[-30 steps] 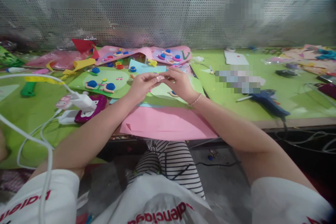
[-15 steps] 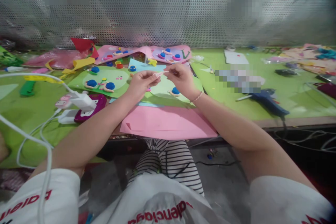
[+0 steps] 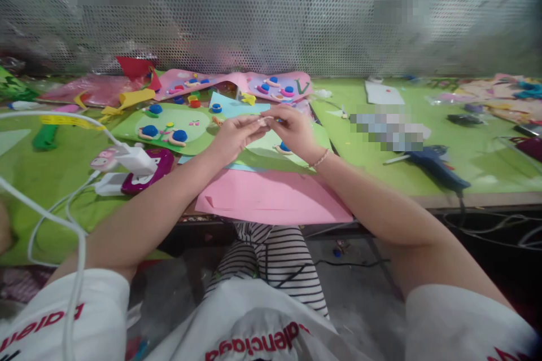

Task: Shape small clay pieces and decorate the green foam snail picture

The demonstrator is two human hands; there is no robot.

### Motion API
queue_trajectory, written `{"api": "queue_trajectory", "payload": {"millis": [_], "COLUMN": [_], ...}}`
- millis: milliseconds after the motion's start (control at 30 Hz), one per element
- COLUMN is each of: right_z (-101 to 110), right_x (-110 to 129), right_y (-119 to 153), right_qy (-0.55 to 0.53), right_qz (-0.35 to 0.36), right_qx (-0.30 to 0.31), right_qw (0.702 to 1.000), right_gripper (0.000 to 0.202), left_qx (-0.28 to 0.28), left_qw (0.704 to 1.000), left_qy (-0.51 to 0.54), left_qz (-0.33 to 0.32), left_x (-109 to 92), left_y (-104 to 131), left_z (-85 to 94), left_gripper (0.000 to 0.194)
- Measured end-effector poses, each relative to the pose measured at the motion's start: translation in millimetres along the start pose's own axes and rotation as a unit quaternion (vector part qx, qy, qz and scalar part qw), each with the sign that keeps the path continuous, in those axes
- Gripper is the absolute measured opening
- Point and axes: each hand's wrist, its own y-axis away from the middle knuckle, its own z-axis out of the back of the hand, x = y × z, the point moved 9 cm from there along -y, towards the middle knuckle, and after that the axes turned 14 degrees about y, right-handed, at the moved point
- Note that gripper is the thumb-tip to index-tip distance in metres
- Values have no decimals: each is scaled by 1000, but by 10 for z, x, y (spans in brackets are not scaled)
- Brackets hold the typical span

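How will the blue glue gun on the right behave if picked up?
The glue gun should lift as one stiff piece, judging by its solid, moulded-looking body. Expect some drag: its cord droops over the table edge. The thin white stick poking out of one end could snag or get knocked.
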Motion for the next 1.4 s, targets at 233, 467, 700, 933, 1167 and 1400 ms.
{"api": "queue_trajectory", "payload": {"millis": [233, 467, 700, 933, 1167, 1400], "right_z": [-81, 101, -121, -121, -74, 6], "right_x": [-223, -330, 55, -39, -14, -335], "right_y": [-9, -31, 29, 31, 24, -43], "right_qy": [-120, -130, -55, -16, -29, -137], "right_qz": [-94, -110, 4, -36, -49, -93], "right_qx": [33, -36, 63, 54, 53, -15], "right_qw": [988, 985, 996, 998, 997, 986], "right_gripper": [30, 37, 38, 20, 21, 43], "left_qx": [-94, -74, -28, -18, -17, -63], "left_qw": [995, 997, 1000, 1000, 999, 998], "left_qy": [-29, -1, -12, -20, -48, -25], "left_qz": [-3, -19, -7, 11, 10, 8], "left_x": [-27, -60, -15, 51, 60, 16], "left_y": [-21, -45, -24, -26, -6, -36], "left_z": [186, 194, 72, 56, 81, 164], "left_gripper": [19, 18, 24, 36, 33, 23]}}
